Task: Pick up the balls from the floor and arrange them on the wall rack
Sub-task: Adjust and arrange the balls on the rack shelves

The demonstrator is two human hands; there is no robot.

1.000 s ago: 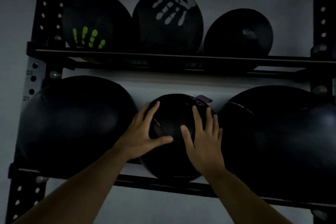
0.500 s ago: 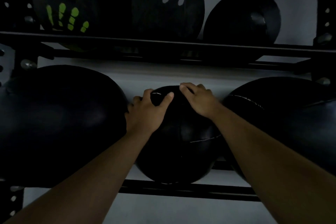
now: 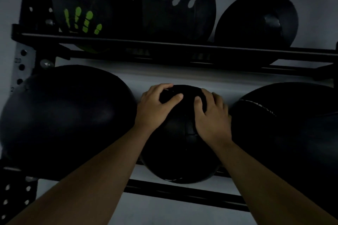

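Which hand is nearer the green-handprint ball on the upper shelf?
Left. The left hand grips the top of the middle ball, below and right of the green-handprint ball; the right hand grips the same ball farther right.

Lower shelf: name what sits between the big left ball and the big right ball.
The smaller black ball, with the left hand and right hand gripping its top, seen in the head view.

a smooth pale grey wall [image 3: 182,76] fills the background. the light is dim and cool; the wall looks palest in the strip at mid-height and darker toward the upper right corner.
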